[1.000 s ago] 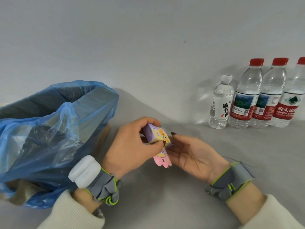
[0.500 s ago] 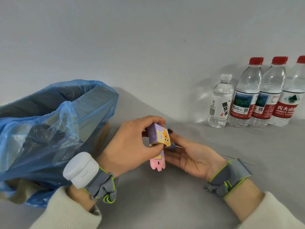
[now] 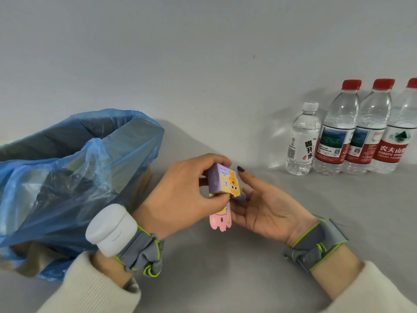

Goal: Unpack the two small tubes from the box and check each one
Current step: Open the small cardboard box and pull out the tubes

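A small purple and yellow box with an orange cartoon print is held above the grey table, tipped with its opening downward. My left hand pinches it from the left. A pink cartoon flap hangs down below the box. My right hand lies palm up just under and to the right of the box, fingers spread, its fingertips touching the box's lower end. No tube shows outside the box.
A blue plastic bag lining a cardboard bin stands at the left, close to my left wrist. Several water bottles stand in a row at the back right against the wall. Grey table surface lies in front.
The box has turned more upright in my left hand and risen slightly. My right hand stays cupped beneath it, its fingers now closer to the box's lower end.
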